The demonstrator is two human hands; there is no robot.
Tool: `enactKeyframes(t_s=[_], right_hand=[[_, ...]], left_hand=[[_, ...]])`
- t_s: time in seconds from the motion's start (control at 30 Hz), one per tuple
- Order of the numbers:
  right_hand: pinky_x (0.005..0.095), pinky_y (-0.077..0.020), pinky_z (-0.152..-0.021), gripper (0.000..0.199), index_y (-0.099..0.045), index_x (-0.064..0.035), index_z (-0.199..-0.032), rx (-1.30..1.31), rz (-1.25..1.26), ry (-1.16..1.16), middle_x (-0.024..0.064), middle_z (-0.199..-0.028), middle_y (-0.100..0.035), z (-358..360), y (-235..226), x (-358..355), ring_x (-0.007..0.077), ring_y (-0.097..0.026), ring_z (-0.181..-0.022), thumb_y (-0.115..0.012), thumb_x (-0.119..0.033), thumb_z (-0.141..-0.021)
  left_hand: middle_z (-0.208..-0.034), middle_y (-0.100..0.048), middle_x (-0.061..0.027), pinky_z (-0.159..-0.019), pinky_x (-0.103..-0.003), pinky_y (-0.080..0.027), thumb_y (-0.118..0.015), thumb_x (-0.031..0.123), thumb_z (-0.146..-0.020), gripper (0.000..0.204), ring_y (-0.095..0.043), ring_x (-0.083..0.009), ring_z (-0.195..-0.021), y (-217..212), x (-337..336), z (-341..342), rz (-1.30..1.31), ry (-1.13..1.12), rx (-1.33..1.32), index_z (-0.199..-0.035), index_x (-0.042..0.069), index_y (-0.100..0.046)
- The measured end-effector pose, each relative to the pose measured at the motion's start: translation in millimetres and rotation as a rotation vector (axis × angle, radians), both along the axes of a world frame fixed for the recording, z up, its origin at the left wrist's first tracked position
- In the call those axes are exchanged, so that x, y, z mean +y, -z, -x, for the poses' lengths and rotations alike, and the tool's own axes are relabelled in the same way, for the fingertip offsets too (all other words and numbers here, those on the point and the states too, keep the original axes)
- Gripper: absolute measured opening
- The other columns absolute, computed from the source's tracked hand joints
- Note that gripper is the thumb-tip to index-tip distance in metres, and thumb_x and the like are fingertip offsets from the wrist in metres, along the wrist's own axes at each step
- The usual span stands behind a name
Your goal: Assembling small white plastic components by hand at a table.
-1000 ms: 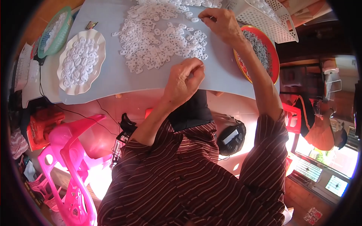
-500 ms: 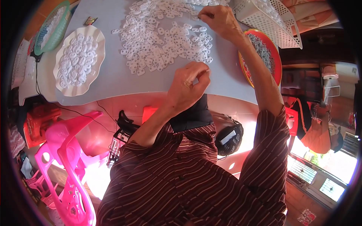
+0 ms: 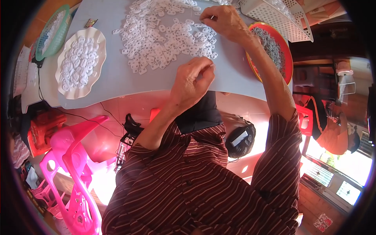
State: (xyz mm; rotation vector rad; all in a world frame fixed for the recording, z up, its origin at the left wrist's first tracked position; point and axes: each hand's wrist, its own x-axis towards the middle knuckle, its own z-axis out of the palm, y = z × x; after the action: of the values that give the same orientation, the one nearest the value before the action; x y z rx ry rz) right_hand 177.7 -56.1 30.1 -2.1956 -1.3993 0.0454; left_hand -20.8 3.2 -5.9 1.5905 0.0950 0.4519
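Observation:
My left hand (image 3: 192, 83) is held over the near edge of the grey table, its thumb and fingers pressed together. Whatever lies in that pinch is too small or hidden to make out. Farther off and to the right, my right hand (image 3: 225, 22) pinches at the right edge of a spread of small white plastic pieces (image 3: 156, 41) with holes in them. What its fingertips hold, if anything, cannot be made out. Beneath my right forearm stands a red bowl (image 3: 288, 58) with a yellow rim, filled with small grey metal-looking parts (image 3: 268, 43).
A scalloped cream dish (image 3: 77, 94) of rounded white pieces stands on the table's left. Behind it is a green mesh basket (image 3: 64, 34); a white perforated basket (image 3: 270, 19) stands far right. A pink plastic chair (image 3: 74, 152) and a black bag (image 3: 239, 141) are below.
My right hand has moved slightly left, closer to the white pieces, with its fingers still pinched. My left hand keeps its closed pose. The whole view has shifted a little.

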Motion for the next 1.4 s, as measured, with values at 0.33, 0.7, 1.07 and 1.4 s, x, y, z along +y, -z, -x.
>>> enactKeyframes(t_s=[0.33,0.7,1.07,1.4], right_hand=[[0.0344,-0.05,-0.061,0.017,-0.067,0.0011,-0.086,0.005,-0.138,0.082,0.0187,-0.074,-0.065,14.4,-14.0,-21.5,0.0239,-0.064,-0.066,-0.058,-0.011,-0.078],[0.0354,-0.0493,-0.062,0.017,-0.067,0.0003,-0.086,0.037,-0.108,0.121,0.0167,-0.074,-0.065,36.6,-27.5,-42.9,0.0259,-0.063,-0.065,-0.059,-0.014,-0.079],[0.0369,-0.0503,-0.065,0.016,-0.067,-0.002,-0.084,0.096,-0.034,0.153,0.0173,-0.073,-0.064,40.7,-23.0,-30.4,0.0293,-0.064,-0.065,-0.06,-0.014,-0.077],[0.0401,-0.0508,-0.068,0.016,-0.068,-0.0086,-0.083,-0.255,-0.09,0.423,0.0139,-0.073,-0.064,-21.5,-40.7,-79.7,0.0314,-0.063,-0.069,-0.058,-0.018,-0.077]], left_hand=[[-0.066,-0.054,0.0008,-0.053,-0.019,-0.039,-0.058,0.006,-0.086,0.01,-0.05,-0.0039,-0.061,0.6,-0.3,-6.0,0.239,-0.026,-0.01,-0.081,-0.002,-0.057],[-0.073,-0.061,-0.005,-0.065,-0.022,-0.044,-0.056,0.005,-0.085,0.01,-0.055,-0.0093,-0.066,1.5,2.2,-2.9,0.206,-0.031,0.007,-0.086,-0.003,-0.06],[-0.07,-0.056,-0.0018,-0.059,-0.02,-0.042,-0.057,0.005,-0.085,0.007,-0.053,-0.0066,-0.063,-1.2,2.6,-5.8,0.254,-0.053,-0.056,-0.082,-0.002,-0.058],[-0.064,-0.05,-0.0007,-0.056,-0.021,-0.04,-0.057,0.004,-0.085,0.007,-0.05,-0.0056,-0.06,4.4,2.8,-2.9,0.053,-0.059,-0.064,-0.084,-0.003,-0.057]])
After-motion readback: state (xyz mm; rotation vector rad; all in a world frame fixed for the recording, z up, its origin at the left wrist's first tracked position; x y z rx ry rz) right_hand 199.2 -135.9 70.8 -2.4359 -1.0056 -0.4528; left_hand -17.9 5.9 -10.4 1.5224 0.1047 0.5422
